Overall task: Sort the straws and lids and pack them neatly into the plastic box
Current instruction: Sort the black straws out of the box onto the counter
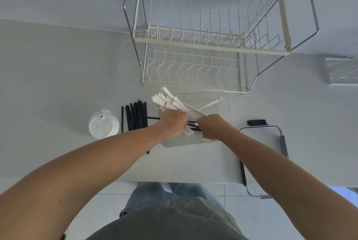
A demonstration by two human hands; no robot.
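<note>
A clear plastic box (222, 108) sits on the counter in front of me. My left hand (174, 123) grips a bundle of white paper-wrapped straws (168, 100) that fans out over the box's left rim. My right hand (211, 125) is curled over the near end of that bundle, above a few black straws (193, 126) lying in the box. A row of black straws (136, 116) lies on the counter left of the box. Further left stands a stack of white lids (102, 127).
A two-tier wire dish rack (209, 45) stands behind the box. The box's clear lid with black clips (261, 133) lies to the right, overhanging the counter edge. A clear holder (341, 71) sits at the far right. The counter edge runs just below my arms.
</note>
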